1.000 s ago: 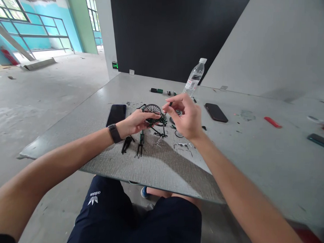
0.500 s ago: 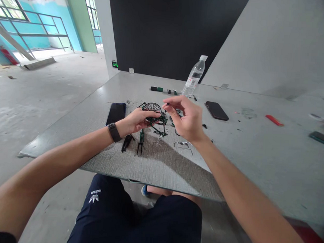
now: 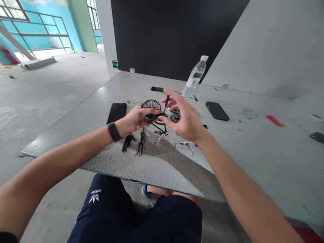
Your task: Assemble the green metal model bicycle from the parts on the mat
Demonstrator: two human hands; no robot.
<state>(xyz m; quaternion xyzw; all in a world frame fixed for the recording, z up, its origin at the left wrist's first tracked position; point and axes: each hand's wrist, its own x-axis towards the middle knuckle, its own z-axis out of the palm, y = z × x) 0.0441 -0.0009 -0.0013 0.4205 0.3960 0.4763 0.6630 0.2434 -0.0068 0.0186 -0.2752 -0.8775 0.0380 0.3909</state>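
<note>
My left hand grips the dark green frame of a small model bicycle, whose spoked wheel stands up behind my fingers. My right hand holds a small black screwdriver upright between thumb and fingers, its tip pointing down at the frame just right of my left fingertips. A loose green fork and a black part lie on the grey table in front of my left wrist. Two more loose wheels lie behind my right hand.
A black phone lies left of the model, another phone to the right. A clear water bottle stands behind. Thin metal pieces lie under my right wrist. A red tool and further items sit at the far right.
My right hand has turned and lowered the screwdriver from a raised pinch to an upright hold with its tip at the bicycle frame. My left hand stays on the frame.
</note>
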